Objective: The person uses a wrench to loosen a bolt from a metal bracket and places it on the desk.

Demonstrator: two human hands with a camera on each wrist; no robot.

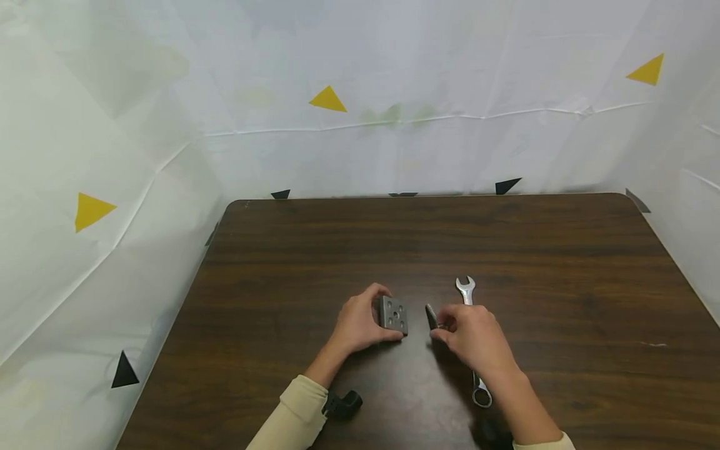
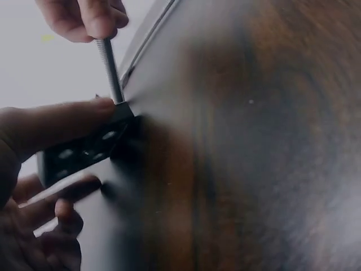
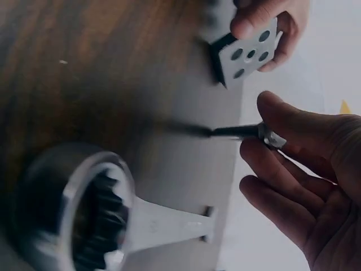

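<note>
My left hand grips a small grey metal block with several holes, held upright on the dark wooden table. The block shows between thumb and fingers in the left wrist view, and its holed face shows in the right wrist view. My right hand pinches a long bolt by its head, the tip resting on the table just right of the block. The bolt's threaded shank reaches toward the block's corner; the same bolt lies between thumb and forefinger.
A combination wrench lies on the table under and beyond my right hand, its ring end nearest me. A small black part sits by my left sleeve. White sheeting walls surround the table on three sides.
</note>
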